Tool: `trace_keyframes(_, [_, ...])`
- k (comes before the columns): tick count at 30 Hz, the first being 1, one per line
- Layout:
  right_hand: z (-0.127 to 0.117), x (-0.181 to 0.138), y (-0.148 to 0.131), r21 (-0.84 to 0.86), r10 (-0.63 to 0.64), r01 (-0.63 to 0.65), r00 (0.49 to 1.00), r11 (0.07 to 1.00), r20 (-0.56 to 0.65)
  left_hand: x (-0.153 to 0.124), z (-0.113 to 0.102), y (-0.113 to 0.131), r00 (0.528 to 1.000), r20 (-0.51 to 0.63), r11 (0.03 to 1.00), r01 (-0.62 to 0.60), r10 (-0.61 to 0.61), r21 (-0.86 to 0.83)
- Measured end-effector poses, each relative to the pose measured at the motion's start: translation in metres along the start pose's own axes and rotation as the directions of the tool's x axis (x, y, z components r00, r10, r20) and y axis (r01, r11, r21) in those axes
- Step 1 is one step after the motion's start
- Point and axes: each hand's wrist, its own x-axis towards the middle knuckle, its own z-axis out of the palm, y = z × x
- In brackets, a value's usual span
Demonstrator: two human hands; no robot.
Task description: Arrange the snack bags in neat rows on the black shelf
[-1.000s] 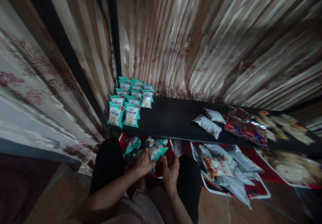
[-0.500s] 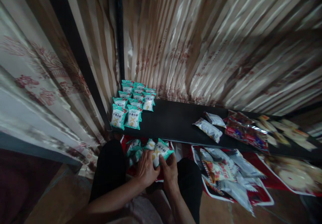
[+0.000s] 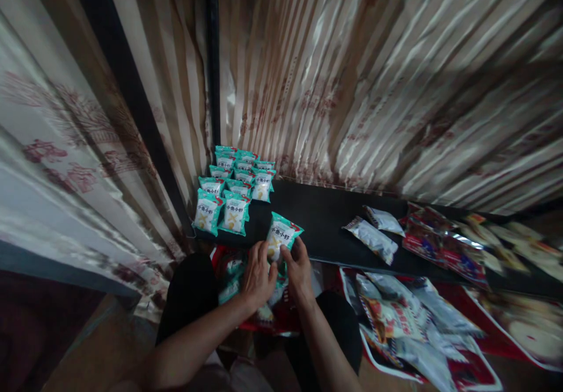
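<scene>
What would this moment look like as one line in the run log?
hands: left hand and right hand both hold teal snack packet | position: over black shelf front edge | nearby: teal packet rows at left

Ten small teal snack packets (image 3: 235, 189) stand stacked in rows on the black table (image 3: 323, 222), with an eleventh teal packet (image 3: 281, 236) apart. Two silvery foil packets (image 3: 373, 230) lie there too.

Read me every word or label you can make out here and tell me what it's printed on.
"小鱼小虾": on the teal snack packet held by the left hand and right hand.
"小鱼小虾": on the front packets of the teal stack on the black shelf.
Print on the silver packets and red bags: too blurred to read.
</scene>
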Motion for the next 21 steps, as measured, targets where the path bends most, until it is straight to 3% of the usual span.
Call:
trace_keyframes(5, [0.021,0.039,0.007,0.026,-0.044,0.043,0.998,0.999,0.036,0.03,0.005,-0.01,0.998,-0.067,0.999,0.001,0.002,0.035])
trace_keyframes(9, [0.036,0.07,0.011,0.06,-0.064,0.061,0.996,0.996,0.054,0.052,0.007,-0.016,0.999,-0.045,0.997,0.005,-0.001,0.082])
trace_keyframes(15, [0.049,0.105,-0.003,-0.007,-0.168,0.17,0.981,0.985,0.095,0.08,0.005,-0.017,0.998,-0.05,0.993,-0.02,0.026,0.115])
trace_keyframes(21, [0.063,0.133,-0.007,0.034,-0.222,0.22,0.956,0.975,0.192,0.099,0.006,-0.018,0.999,-0.047,0.99,-0.017,0.023,0.14])
